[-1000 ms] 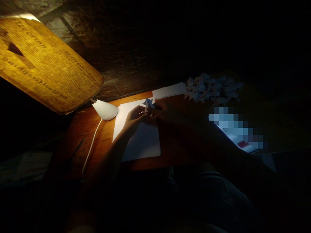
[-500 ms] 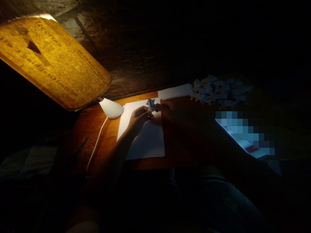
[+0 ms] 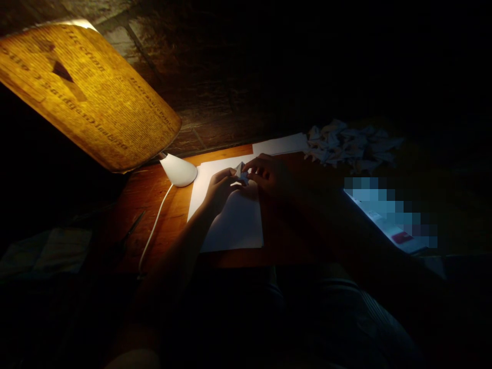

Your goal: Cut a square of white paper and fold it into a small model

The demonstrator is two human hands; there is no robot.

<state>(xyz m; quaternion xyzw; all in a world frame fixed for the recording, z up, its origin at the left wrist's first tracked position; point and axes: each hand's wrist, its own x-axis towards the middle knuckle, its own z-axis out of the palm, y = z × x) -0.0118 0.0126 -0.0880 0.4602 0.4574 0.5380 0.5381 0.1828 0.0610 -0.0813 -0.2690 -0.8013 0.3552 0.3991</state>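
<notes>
A small folded paper piece point(image 3: 241, 172) with pointed corners is held between both hands above the white paper sheets point(image 3: 230, 225). My left hand point(image 3: 222, 187) pinches its left side with thumb and fingers. From the right, my right hand point(image 3: 268, 173) grips its other side, fingers bent over the upper edge. Dim light hides the exact folds and part of the fingertips. Beyond the right hand lies a heap of folded paper pieces point(image 3: 349, 146), grey in the shadow.
A lit lamp with a printed shade point(image 3: 96, 97) and white base point(image 3: 179, 170) stands at left, its white cord point(image 3: 156, 225) crossing the wooden table point(image 3: 154, 205). Scissors point(image 3: 134, 224) lie left of the cord. More paper point(image 3: 280, 143) lies at the back; a glowing screen point(image 3: 384, 215) is at right.
The folded paper piece has been turned between my hands. My right hand has come in closer and its fingers now curl over the piece; the left hand stays nearly in place.
</notes>
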